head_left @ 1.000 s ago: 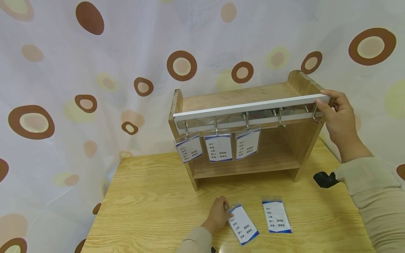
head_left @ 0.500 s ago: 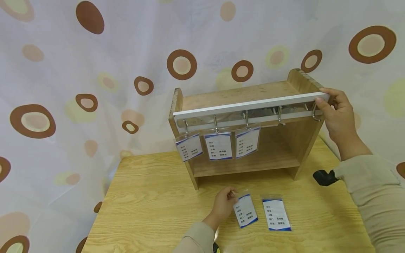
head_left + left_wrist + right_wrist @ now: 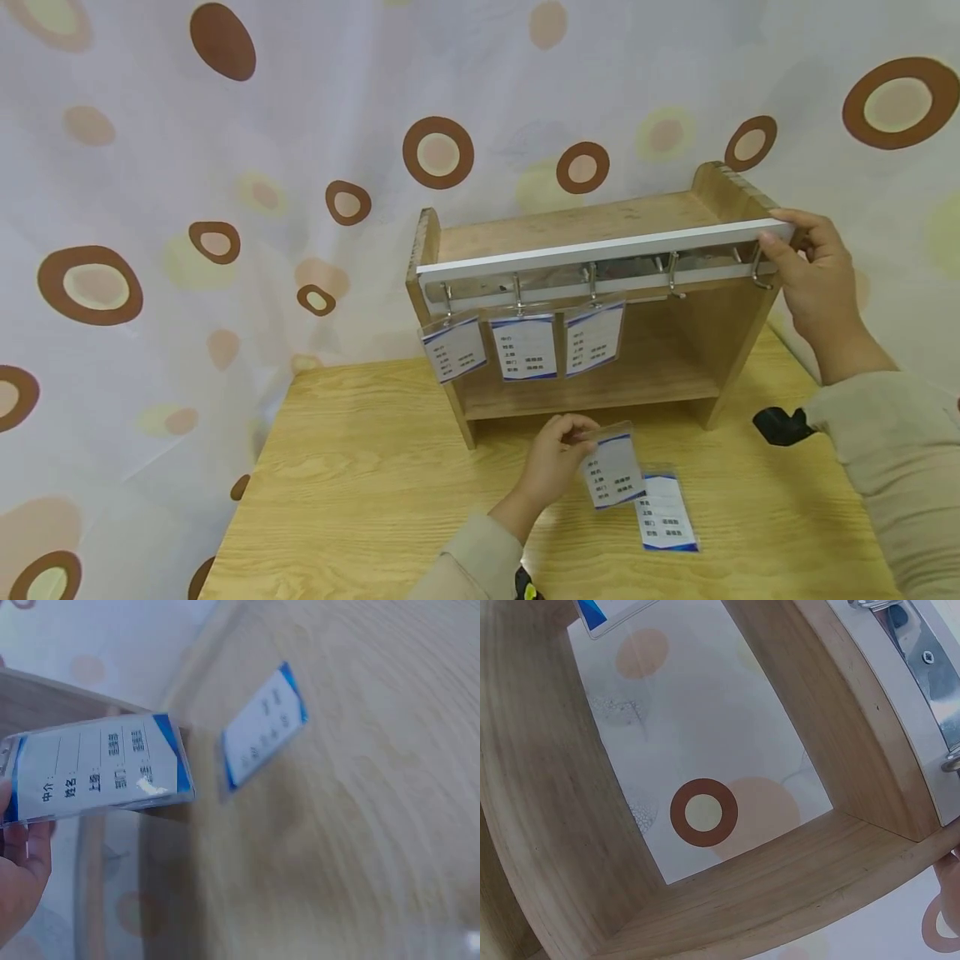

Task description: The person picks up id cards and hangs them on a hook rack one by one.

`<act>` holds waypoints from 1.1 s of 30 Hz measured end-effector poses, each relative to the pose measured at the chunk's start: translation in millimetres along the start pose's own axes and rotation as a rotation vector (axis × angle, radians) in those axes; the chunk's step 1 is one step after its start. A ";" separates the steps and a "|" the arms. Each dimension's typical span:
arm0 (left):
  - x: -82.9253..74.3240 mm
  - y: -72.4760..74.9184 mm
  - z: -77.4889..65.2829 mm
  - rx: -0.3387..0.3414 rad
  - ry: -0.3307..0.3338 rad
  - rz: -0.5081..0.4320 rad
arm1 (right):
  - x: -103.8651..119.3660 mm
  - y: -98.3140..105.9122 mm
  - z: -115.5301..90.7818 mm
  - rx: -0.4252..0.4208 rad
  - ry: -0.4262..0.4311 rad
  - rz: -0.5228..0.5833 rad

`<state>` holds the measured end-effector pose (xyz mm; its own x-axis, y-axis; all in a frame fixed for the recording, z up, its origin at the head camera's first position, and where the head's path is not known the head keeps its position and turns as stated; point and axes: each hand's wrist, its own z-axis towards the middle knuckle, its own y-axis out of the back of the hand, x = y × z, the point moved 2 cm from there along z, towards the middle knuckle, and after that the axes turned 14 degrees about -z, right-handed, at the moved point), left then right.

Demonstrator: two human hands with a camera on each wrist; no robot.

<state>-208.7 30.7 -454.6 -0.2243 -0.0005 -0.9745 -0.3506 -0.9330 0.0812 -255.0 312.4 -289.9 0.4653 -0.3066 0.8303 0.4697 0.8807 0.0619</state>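
My left hand (image 3: 551,462) pinches the top edge of an ID badge in a clear plastic sleeve (image 3: 613,472), raised above the table in front of the shelf. In the left wrist view the held badge (image 3: 97,769) shows its printed face, with fingertips at one end. Another badge (image 3: 670,525) lies on the table, partly overlapped by the held one in the head view. My right hand (image 3: 817,279) grips the right end of the white hook rail (image 3: 600,248), thumb on its front near the last hook. Three badges hang from the rail's left hooks, the middle one (image 3: 523,346) facing forward.
The rail runs along the upper front of a wooden shelf (image 3: 585,400) on a wood-grain table (image 3: 345,483). A bare hook (image 3: 673,275) stands right of the hanging badges. Behind is a spotted curtain (image 3: 300,100). Black straps show near both sleeves.
My left hand has moved right and up, lifting the badge off the table toward the shelf. The right hand stays on the rail's end.
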 end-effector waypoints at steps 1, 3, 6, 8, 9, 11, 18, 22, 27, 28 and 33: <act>-5.2 -1.0 2.2 0.001 -0.017 -0.012 | 0.1 0.0 -0.2 0.002 0.004 0.023; -16.2 -2.5 6.7 -0.003 -0.052 -0.031 | -0.2 -0.4 -0.7 0.009 0.012 0.055; -33.1 -5.9 13.5 0.001 -0.083 -0.068 | 0.0 0.3 -1.0 0.015 0.027 0.072; -42.9 -7.9 18.5 -0.006 -0.094 -0.090 | -0.4 0.6 -1.2 0.016 0.028 0.070; -47.5 -8.7 20.9 -0.008 -0.097 -0.099 | -0.6 0.7 -1.3 0.016 0.027 0.064; -56.1 -10.1 25.6 -0.012 -0.101 -0.107 | -0.9 0.8 -1.5 0.014 0.025 0.066; -82.2 -9.7 40.3 0.031 -0.173 -0.082 | -0.8 -0.1 -1.3 0.012 0.022 0.091; -95.8 -9.0 47.8 0.061 -0.215 -0.059 | -0.4 0.2 -1.2 0.013 0.018 0.089; -112.1 -9.6 59.6 0.077 -0.254 -0.030 | 0.3 1.1 -1.4 0.038 0.019 0.090; -114.8 -10.1 61.9 0.080 -0.261 -0.023 | 0.4 1.0 -1.6 0.041 0.021 0.089; -123.9 -13.5 69.5 0.091 -0.281 -0.015 | 0.7 0.5 -1.6 0.041 0.017 0.082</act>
<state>-239.4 68.3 -320.4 -0.4575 0.1244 -0.8805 -0.4330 -0.8960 0.0984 -253.2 312.0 -290.2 0.5141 -0.2389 0.8238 0.3984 0.9170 0.0173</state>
